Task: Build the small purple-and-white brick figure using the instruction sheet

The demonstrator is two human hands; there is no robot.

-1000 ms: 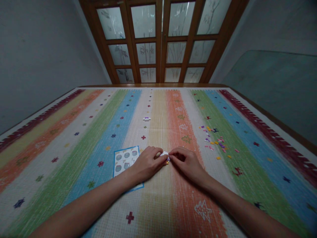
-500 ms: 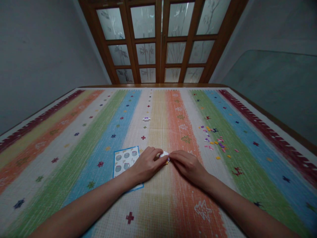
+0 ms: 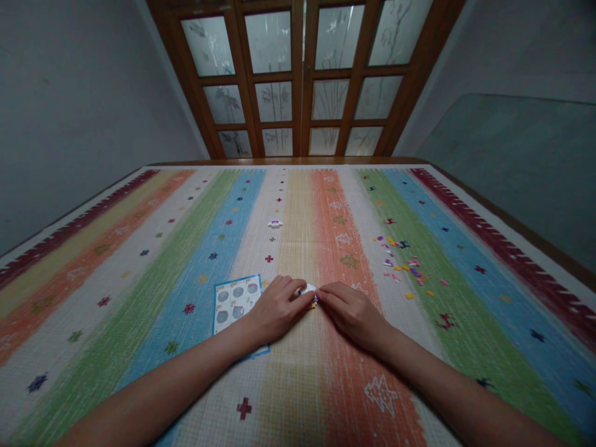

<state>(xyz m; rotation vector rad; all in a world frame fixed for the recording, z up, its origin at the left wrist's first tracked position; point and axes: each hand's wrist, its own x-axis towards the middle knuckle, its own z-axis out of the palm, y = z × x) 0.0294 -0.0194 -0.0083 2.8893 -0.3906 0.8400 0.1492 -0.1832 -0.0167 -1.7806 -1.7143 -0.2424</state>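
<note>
Between my hands is a small, mostly white building-block piece [image 3: 308, 289] with bits of purple and yellow at its lower edge. My left hand [image 3: 282, 308] is closed around its left side, thumb in front and fingers behind. The fingertips of my right hand [image 3: 348, 307] are pinched together at its right edge; whether a tiny part sits in them is hidden. Under my left wrist lies an instruction sheet [image 3: 238, 303] with a blue border and rows of round pictures, partly covered by the forearm.
Loose small bricks [image 3: 413, 272] in purple, yellow, pink and white are scattered to the right. A small white and purple block piece [image 3: 275, 224] sits farther back. A striped cloth [image 3: 298, 205] covers the table, which reaches toward wooden glass-paned doors [image 3: 302, 81].
My right hand has shifted very slightly at the block piece's right edge. My left hand keeps its hold, and the loose bricks lie as before.
</note>
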